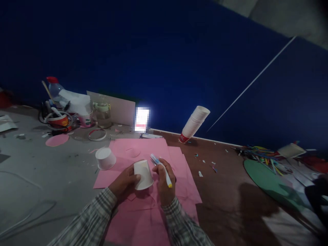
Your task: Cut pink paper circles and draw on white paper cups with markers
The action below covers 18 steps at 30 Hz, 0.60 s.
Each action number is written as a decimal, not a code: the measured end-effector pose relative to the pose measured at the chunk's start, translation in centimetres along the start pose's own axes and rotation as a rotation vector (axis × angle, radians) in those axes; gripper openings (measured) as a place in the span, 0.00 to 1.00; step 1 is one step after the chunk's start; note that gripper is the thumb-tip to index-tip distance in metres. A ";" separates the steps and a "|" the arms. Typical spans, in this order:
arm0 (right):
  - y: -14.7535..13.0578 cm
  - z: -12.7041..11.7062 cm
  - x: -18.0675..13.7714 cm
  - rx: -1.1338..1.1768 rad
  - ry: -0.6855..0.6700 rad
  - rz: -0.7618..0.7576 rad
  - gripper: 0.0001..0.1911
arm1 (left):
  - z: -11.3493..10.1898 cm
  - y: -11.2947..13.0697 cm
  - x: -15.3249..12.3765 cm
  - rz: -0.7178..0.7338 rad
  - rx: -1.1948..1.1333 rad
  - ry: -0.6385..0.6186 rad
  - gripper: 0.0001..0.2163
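Observation:
My left hand point(127, 179) is closed around a white paper cup point(143, 175), its thumb across the side. The cup is tilted, with its wider rim toward me. In my right hand point(166, 181) is a white marker point(166, 176) with a yellow end, held between thumb and fingers just right of the cup. Both hands are above pink paper sheets point(151, 222) that overlap on the table. Another white paper cup point(105, 158) rests upside down at the left edge of the sheets.
A tall stack of paper cups point(194, 123) leans at the back. Left stand a jar point(102, 114), a pen-filled cup point(59, 122) and a tape ring point(97, 134). A lit screen point(142, 119) is behind the sheets. A green disc point(269, 181) and a bundle of thin coloured strips point(263, 155) lie right.

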State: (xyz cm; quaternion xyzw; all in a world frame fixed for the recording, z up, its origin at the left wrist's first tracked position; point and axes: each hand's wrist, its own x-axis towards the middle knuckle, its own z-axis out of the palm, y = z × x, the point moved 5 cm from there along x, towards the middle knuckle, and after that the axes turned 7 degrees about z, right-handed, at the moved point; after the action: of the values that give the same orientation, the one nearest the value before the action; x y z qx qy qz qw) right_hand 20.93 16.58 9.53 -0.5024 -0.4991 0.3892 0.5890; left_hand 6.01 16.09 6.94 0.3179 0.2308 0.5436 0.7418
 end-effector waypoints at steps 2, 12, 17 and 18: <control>0.3 0.4 -0.2 -0.036 -0.054 -0.047 0.19 | 0.0 0.1 0.1 0.009 -0.031 -0.019 0.25; -0.2 0.9 -0.8 -0.176 -0.147 -0.206 0.22 | -1.1 0.1 0.5 0.077 0.031 0.086 0.25; -0.5 1.0 -1.1 -0.322 -0.095 -0.333 0.22 | -1.6 -0.5 0.7 0.112 0.109 0.114 0.25; -0.4 1.1 -1.2 -0.349 -0.075 -0.352 0.23 | -1.4 -0.5 0.6 0.109 0.120 0.098 0.25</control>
State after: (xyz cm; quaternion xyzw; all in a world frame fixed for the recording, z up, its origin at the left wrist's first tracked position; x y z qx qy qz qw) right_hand 19.58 15.54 9.69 -0.4871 -0.6603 0.2068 0.5329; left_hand 5.58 16.86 5.64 0.3470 0.2814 0.5834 0.6783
